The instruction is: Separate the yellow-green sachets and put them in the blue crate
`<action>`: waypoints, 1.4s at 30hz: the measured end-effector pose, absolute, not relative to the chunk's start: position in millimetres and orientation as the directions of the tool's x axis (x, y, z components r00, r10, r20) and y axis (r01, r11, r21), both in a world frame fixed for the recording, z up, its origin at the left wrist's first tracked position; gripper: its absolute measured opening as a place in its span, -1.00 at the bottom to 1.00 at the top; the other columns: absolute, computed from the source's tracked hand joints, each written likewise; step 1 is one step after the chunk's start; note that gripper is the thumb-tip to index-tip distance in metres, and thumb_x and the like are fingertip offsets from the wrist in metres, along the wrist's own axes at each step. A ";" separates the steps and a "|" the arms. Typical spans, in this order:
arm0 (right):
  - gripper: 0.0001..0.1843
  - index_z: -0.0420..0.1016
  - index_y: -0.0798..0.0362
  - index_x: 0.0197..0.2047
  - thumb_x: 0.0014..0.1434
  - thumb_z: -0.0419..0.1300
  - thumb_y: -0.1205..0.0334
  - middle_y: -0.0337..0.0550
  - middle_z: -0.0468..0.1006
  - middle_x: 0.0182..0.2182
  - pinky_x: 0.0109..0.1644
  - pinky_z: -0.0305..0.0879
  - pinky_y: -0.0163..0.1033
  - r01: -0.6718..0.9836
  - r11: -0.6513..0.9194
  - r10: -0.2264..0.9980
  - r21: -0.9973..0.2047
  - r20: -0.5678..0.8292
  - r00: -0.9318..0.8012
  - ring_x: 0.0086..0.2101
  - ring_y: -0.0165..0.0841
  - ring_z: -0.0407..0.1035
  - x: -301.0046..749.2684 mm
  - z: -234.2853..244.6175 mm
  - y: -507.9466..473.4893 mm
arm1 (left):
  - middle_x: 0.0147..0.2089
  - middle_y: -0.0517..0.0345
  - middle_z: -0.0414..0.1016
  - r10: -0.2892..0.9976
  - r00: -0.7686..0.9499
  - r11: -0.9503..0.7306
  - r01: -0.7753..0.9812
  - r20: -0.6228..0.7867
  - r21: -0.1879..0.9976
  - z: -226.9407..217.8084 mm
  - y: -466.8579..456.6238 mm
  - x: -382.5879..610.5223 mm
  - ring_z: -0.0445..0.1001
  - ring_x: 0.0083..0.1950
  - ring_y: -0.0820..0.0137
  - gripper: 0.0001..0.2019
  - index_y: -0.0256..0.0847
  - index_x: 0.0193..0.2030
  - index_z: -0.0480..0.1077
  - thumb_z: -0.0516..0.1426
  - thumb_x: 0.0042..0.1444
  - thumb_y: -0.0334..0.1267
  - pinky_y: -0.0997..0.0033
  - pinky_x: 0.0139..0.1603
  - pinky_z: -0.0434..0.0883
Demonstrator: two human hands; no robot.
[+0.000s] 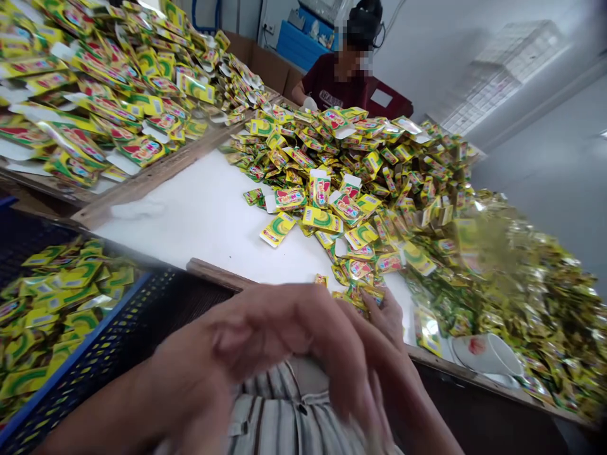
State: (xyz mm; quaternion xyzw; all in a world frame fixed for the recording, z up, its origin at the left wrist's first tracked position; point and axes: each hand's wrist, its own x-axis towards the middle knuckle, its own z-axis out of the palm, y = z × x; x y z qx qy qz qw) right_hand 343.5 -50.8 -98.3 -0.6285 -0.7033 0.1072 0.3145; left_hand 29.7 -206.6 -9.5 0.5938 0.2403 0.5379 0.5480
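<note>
My left hand (294, 328) is raised close to the camera, blurred, with its fingers bent downward and a gap between them and the thumb. Nothing shows in it. Beyond it, partly hidden behind the left hand, my right hand (387, 315) is at the table's front edge, its fingers closed on a small yellow-green packet (372, 294). Small yellow cartons with white flaps lie in front of the hands, among them a carton (277, 229) lying flat and another carton (322, 219). Shiny small packets are heaped at the right (493, 303).
A wooden strip (156, 167) divides the white tabletop (190, 208) from a carton heap (109, 88) at left. A blue crate (118, 309) of filled-looking cartons stands lower left. A white bowl (488, 354) lies tilted at right. Across the table sits another person (339, 88).
</note>
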 end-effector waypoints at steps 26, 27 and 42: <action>-0.75 0.45 0.01 -0.26 0.15 0.24 0.01 -0.18 0.58 -0.42 -0.31 0.38 -0.20 0.564 0.367 0.910 -0.740 0.412 -0.052 -0.42 -0.29 0.46 344.7 -106.8 -47.2 | -0.27 0.02 0.58 0.951 -0.254 0.293 0.554 -0.178 0.780 -55.2 -40.4 30.9 0.54 -0.25 0.14 -0.32 -0.21 0.22 0.27 0.20 -0.02 0.04 0.30 -0.30 0.38; -0.74 0.44 0.01 -0.25 0.13 0.25 0.00 -0.18 0.59 -0.41 -0.31 0.39 -0.19 0.492 0.331 0.932 -0.805 0.361 -0.038 -0.41 -0.28 0.46 340.6 -103.2 -43.9 | -0.28 0.07 0.57 0.963 -0.180 0.258 0.386 -0.202 0.886 -50.2 -44.3 33.8 0.52 -0.29 0.21 -0.36 -0.19 0.18 0.32 0.20 -0.03 0.05 0.34 -0.33 0.38; -0.68 0.41 -0.01 -0.22 0.08 0.30 -0.03 -0.23 0.59 -0.36 -0.24 0.41 -0.21 -0.026 0.307 0.949 -0.951 0.308 -0.073 -0.36 -0.33 0.45 261.0 -80.5 44.1 | -0.17 0.02 0.63 0.999 0.040 -0.020 -0.330 0.035 0.944 -69.5 15.9 89.0 0.55 -0.14 0.23 -0.51 -0.28 -0.14 0.52 0.44 -0.24 -0.14 0.30 -0.11 0.47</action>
